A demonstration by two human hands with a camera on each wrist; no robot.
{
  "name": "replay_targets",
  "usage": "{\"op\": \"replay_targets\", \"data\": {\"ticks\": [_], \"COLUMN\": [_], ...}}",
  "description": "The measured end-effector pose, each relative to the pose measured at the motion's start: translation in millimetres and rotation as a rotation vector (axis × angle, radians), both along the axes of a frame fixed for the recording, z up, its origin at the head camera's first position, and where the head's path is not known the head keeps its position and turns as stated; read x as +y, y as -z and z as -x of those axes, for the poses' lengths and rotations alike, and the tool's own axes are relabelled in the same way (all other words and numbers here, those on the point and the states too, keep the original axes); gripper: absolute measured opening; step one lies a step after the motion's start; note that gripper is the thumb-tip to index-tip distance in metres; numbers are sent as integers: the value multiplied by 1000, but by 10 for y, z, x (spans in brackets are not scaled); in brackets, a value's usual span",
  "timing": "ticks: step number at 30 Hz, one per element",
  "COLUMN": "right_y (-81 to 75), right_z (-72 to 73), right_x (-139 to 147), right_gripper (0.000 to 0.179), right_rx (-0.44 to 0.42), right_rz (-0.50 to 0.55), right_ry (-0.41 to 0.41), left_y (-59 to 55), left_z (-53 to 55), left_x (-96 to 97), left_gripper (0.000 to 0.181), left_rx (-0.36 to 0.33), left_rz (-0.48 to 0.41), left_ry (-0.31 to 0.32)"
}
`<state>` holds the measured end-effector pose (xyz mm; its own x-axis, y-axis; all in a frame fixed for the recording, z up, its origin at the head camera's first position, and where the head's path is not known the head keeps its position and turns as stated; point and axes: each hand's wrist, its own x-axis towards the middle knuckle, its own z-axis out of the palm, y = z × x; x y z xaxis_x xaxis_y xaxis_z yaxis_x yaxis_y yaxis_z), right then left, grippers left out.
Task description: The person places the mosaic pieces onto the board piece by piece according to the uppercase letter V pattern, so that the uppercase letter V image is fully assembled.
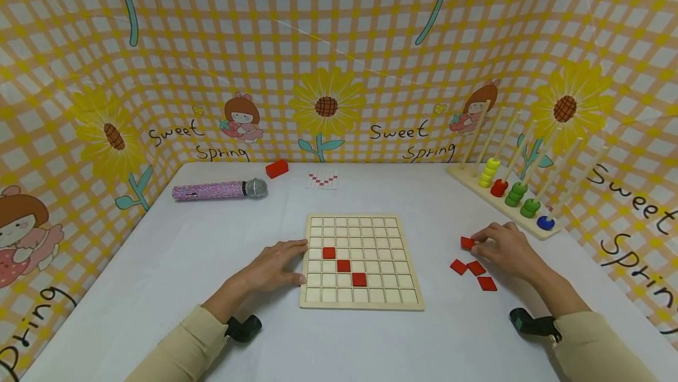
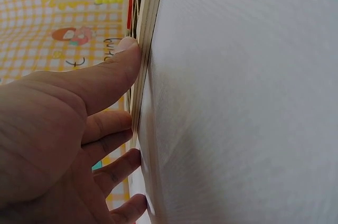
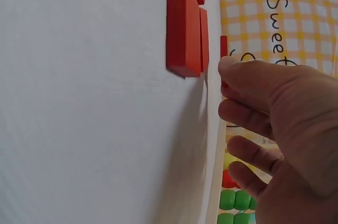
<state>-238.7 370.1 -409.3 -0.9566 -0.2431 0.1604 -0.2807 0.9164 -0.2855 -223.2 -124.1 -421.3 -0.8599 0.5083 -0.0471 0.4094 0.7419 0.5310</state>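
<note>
A wooden grid board [image 1: 362,306] lies on the white table with three red square tiles [image 1: 344,266] set in its cells along a diagonal. My left hand [image 1: 272,265] rests against the board's left edge, its thumb and fingertips touching the side with the fingers extended. To the right of the board, my right hand [image 1: 505,248] pinches a red tile [image 1: 467,243] between thumb and forefinger; the right wrist view shows this tile [image 3: 224,44] standing out past the thumb tip. Several loose red tiles [image 1: 487,283] lie on the table just below that hand.
A bead abacus [image 1: 529,208] with upright rods stands at the right. Toward the back are a glittery microphone [image 1: 217,190], a red block [image 1: 277,169] and a small grid card [image 1: 322,179] with a red zigzag pattern. Checkered cloth [image 1: 275,46] walls enclose the table.
</note>
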Motion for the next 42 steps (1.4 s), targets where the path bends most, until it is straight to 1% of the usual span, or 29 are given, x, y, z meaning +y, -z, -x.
{"op": "replay_targets", "data": {"ticks": [7,11,15,23,30,33,38,42], "right_y": [-56,-69,-65,-37,-14,-19,-32,-36], "right_z": [-51,-85,-105,-151,-189,-200,-189,-176], "right_x": [-182,-333,-480,-779,-1121,-1286,-1556,-1751], "right_gripper": [24,23,23,20,17,15,16,19], "right_rx": [19,25,46,118,182,189,176,199], "right_rz": [27,39,41,38,27,21,14,8], "right_ry": [1,4,-9,-94,-153,-168,-170,-193], "left_y": [7,-3,-7,-8,0,-1,-3,-3], "left_z": [10,5,1,3,5,4,2,3], "left_x": [2,4,4,6,2,1,0,2], "left_gripper": [69,69,69,70,70,70,69,70], "left_rx": [5,3,1,-4,-8,-7,-5,-5], "left_rz": [-6,-3,1,-2,2,4,0,1], "left_ry": [6,5,1,2,-10,-10,-4,-5]}}
